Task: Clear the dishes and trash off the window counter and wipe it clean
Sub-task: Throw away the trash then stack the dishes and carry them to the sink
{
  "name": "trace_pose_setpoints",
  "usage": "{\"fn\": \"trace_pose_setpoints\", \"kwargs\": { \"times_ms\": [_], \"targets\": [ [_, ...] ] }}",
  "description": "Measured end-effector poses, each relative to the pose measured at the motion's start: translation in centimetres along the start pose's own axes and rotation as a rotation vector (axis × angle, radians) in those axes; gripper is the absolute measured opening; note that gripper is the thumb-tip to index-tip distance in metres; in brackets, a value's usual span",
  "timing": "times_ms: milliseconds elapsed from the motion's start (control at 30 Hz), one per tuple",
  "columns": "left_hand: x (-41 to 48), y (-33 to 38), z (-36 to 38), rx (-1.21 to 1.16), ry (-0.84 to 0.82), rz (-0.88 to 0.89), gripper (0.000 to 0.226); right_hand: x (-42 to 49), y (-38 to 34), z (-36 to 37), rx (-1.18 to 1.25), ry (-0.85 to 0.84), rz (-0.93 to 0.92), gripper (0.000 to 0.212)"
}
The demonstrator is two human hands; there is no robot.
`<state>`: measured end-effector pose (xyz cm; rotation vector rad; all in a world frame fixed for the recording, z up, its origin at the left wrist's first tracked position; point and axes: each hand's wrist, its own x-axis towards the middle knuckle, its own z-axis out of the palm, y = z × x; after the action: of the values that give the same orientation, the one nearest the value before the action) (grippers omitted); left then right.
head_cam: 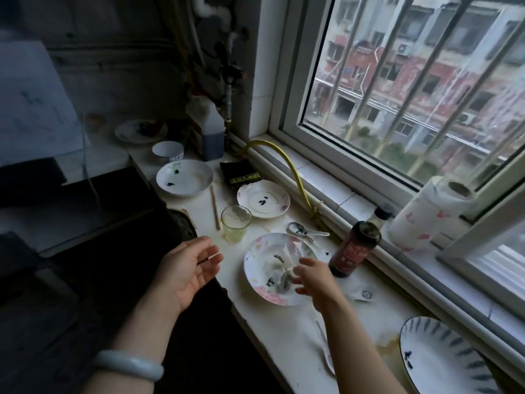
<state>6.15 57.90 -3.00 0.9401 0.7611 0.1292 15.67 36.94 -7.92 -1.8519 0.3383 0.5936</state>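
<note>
A white window counter (272, 331) carries dirty dishes. A floral plate (264, 280) with crumpled clear wrapper trash (284, 268) lies in the middle. My right hand (315, 280) reaches over that plate, fingers curled at the wrapper; whether it grips the wrapper is unclear. My left hand (189, 268) hovers palm-up off the counter's left edge, fingers relaxed and empty. Behind the plate stand a yellowish glass (235, 227), a ceramic spoon (301, 229), a small floral plate (262, 199), a white bowl (184, 177), a small cup (167, 150) and chopsticks (215, 207).
A dark sauce bottle (355, 248) stands right of the plate by the sill. A paper towel roll (426, 214) sits on the sill. A striped plate (443, 362) lies near right. A black packet (241, 173), yellow hose (292, 177), jug (208, 132) and far plate (140, 132) stand behind.
</note>
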Motion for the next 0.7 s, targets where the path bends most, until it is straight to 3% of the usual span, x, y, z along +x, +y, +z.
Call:
{"fn": "trace_pose_setpoints", "kwargs": {
  "times_ms": [100, 167, 333, 433, 600, 700],
  "targets": [
    [1.0, -0.2, 0.7, -0.014, 0.032, -0.009, 0.002, 1.5, -0.1, -0.1, -0.018, -0.066, 0.038, 0.038],
    [1.6, -0.3, 1.1, -0.017, 0.045, -0.019, 0.002, 2.3, -0.2, -0.4, -0.040, -0.079, 0.070, 0.017],
    [3.2, -0.3, 2.1, 0.006, 0.046, -0.052, 0.003, 3.5, -0.7, -0.8, -0.051, -0.109, 0.092, 0.011],
    [4.2, 0.0, 2.8, 0.019, 0.017, -0.066, 0.004, 3.4, -1.9, -1.2, 0.011, -0.099, 0.068, 0.012],
    [5.8, 0.9, 3.5, 0.077, -0.075, -0.108, 0.006, 2.4, -4.6, -1.6, 0.067, -0.078, -0.034, 0.048],
    [6.7, 1.9, 3.7, 0.122, -0.153, -0.118, 0.010, 0.6, -7.1, -1.1, 0.133, -0.093, -0.133, 0.051]
  ]
}}
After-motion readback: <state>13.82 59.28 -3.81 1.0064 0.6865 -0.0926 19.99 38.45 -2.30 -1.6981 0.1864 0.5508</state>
